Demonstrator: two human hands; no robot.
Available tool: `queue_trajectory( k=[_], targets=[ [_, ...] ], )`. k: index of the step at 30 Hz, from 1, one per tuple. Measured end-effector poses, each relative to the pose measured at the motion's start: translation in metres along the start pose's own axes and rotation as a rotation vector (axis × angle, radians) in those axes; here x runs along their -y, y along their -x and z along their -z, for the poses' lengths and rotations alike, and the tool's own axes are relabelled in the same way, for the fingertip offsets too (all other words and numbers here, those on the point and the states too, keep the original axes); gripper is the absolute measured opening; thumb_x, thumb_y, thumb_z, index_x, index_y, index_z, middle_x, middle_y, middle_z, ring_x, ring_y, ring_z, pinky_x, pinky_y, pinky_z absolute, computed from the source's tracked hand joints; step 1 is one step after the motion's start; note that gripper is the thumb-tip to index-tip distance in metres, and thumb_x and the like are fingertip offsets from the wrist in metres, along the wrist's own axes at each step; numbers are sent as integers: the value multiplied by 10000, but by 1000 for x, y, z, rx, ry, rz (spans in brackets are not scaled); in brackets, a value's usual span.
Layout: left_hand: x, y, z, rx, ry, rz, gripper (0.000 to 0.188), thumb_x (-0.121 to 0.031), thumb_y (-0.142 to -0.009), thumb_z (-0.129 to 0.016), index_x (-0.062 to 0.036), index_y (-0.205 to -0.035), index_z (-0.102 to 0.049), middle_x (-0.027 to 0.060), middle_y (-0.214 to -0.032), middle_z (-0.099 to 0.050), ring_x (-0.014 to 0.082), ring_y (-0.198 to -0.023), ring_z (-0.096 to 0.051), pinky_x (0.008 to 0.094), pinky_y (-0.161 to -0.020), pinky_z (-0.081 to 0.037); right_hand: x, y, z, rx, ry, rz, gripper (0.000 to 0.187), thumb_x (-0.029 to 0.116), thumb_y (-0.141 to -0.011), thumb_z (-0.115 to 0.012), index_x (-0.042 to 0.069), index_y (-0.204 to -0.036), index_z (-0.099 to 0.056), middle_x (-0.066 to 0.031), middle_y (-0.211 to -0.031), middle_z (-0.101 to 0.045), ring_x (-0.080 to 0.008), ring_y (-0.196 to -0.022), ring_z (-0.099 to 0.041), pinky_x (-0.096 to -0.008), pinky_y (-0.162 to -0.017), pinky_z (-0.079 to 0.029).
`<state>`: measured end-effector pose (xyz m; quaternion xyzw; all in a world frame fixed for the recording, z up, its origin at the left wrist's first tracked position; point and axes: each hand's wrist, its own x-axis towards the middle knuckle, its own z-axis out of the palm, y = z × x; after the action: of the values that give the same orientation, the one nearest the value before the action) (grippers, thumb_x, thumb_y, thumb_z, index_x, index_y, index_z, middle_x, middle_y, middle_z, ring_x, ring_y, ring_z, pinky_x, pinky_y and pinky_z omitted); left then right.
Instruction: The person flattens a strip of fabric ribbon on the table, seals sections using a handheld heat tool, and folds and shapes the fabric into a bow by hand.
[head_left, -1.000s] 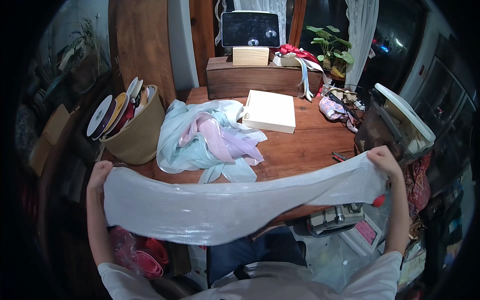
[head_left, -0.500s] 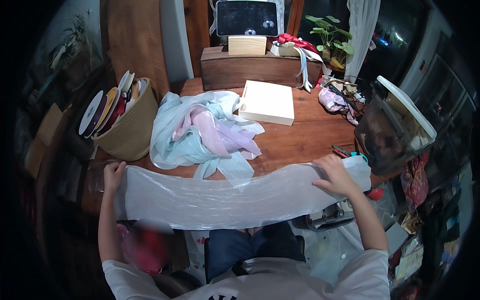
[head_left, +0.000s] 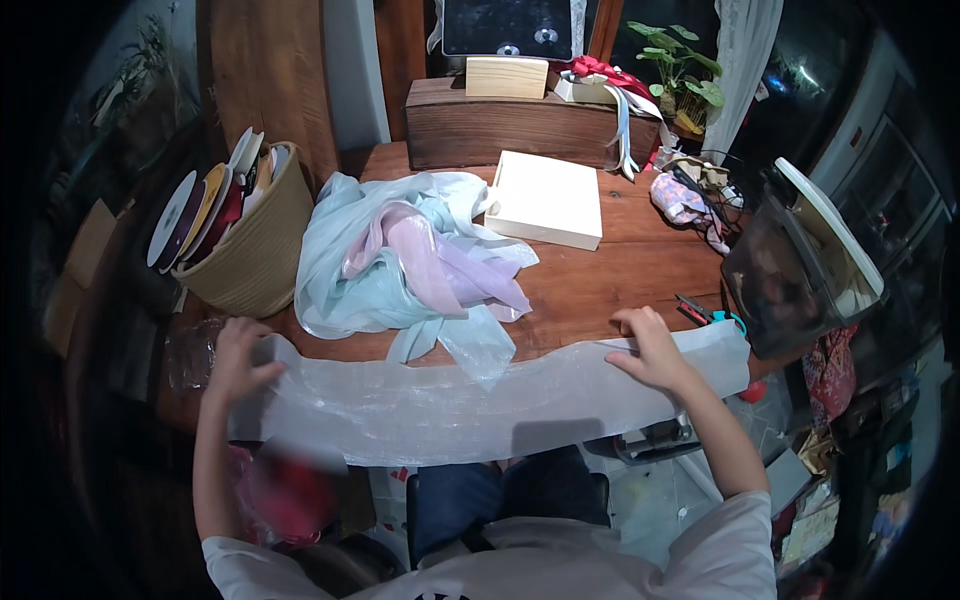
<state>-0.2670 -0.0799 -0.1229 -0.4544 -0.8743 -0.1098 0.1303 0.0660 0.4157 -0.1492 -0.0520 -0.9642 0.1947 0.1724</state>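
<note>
A long strip of sheer, shiny white fabric (head_left: 450, 405) lies across the front of the table, its near side hanging over the edge above my lap. At its left end is my left hand (head_left: 240, 362), thumb and fingers apart, over the fabric's edge. My right hand (head_left: 652, 352) hovers or rests lightly at the far edge toward the right end, thumb spread from the curved fingers; contact is hard to tell. Just beyond the strip lies a loose heap of pale blue sheer fabric (head_left: 340, 260) with a pink and lilac piece (head_left: 430, 265) on top. Its blue tail overlaps the strip.
A woven basket (head_left: 250, 255) of ribbon spools stands at the left. An off-white box (head_left: 550, 200) sits behind the heap. Scissors (head_left: 722, 317) with turquoise handles lie beside a dark lidded bin (head_left: 780, 265) at the right. A wooden block (head_left: 520, 125) spans the back.
My left hand has opened from its closed grip on the strip's left end. My right hand has shifted slightly left, its fingers lifting. The strip lies smoother, and the whole view has tilted a little.
</note>
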Motion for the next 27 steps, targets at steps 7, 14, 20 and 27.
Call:
queue_trajectory(
  k=[7, 14, 20, 27],
  targets=[
    [-115, -115, -32, -44, -245, -392, 816, -77, -577, -745, -190, -1323, -435, 113, -1435, -326, 348, -1330, -283, 516, -1058, -262, -15, 5, -30, -345, -66, 58, 82, 20, -768, -604, 24, -793, -525, -127, -799, -537, -307, -776, -507, -379, -692, -395],
    [-81, -226, -78, 229, -58, -262, 610, -9, -647, -632, -184, -1222, -528, 139, -1206, -523, 339, -1097, -511, 444, -935, -395, -14, 4, -29, -390, -57, 158, 107, -11, -738, -602, 14, -793, -514, -133, -768, -562, -320, -710, -536, -392, -660, -414],
    [-32, -306, -42, -276, -207, 168, 302, -39, -716, -605, -118, -1007, -590, 141, -946, -608, 342, -906, -607, 429, -748, -503, -26, -1, -32, -478, -338, -165, 47, 48, -868, -579, 14, -854, -550, -44, -563, -503, -90, -445, -448, -240, -416, -329],
    [-102, -216, -19, -63, 232, -120, 415, -196, -705, -722, -18, -1053, -581, 157, -991, -602, 282, -940, -582, 377, -767, -475, -46, -45, 2, -461, -151, -178, 52, 56, -860, -586, 9, -849, -567, -103, -620, -553, -169, -485, -531, -279, -475, -406]
  ],
)
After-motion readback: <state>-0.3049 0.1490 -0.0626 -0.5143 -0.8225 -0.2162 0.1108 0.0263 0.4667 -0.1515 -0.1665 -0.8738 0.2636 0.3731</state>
